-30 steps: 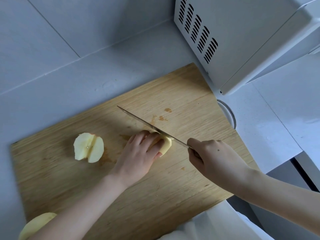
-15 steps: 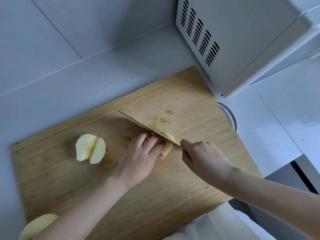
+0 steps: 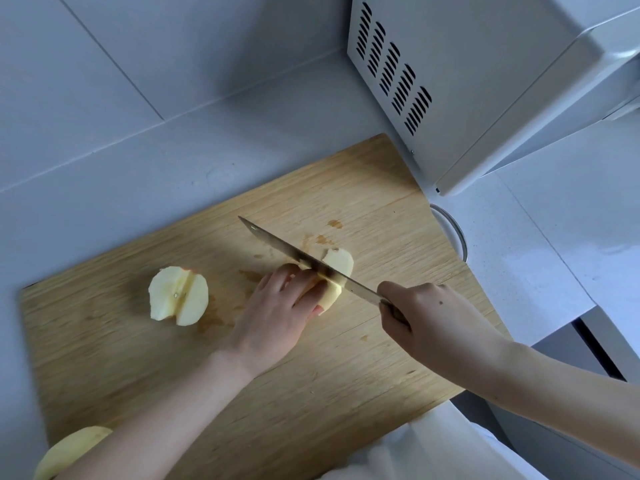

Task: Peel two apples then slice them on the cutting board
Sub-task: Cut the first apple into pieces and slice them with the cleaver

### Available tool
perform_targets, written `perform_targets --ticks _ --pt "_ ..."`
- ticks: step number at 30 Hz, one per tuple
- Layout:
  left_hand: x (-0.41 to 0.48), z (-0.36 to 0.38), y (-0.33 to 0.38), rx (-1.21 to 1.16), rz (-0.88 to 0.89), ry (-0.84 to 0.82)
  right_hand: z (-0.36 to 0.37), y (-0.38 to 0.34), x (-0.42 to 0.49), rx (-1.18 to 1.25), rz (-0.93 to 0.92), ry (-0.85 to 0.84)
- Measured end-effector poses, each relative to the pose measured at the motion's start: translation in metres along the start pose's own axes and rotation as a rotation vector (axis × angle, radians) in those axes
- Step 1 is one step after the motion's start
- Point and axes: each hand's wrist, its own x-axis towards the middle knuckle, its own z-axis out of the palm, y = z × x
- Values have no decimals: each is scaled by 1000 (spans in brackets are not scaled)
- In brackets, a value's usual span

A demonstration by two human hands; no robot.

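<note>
a white microwave stands far right, just beside the wooden cutting board. three apple parts: the left hand, fingers curled, holds the apple piece mid-board; the right hand grips the one knife cutting it; a split half lies left, a peeled apple near-left.

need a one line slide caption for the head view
Right hand cuts a peeled apple piece with a knife while the left hand steadies it on the board.
</note>
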Motion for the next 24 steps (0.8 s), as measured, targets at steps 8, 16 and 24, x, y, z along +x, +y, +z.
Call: perform_targets --ticks 8,16,24 --pt "2 -4 2 -3 -22 -20 20 -2 23 -52 0 -44" --pt "-2 -1 3 4 -41 -17 10 5 13 34 17 19" --pt "-3 5 1 5 -5 57 -2 -2 1 -31 -6 -2"
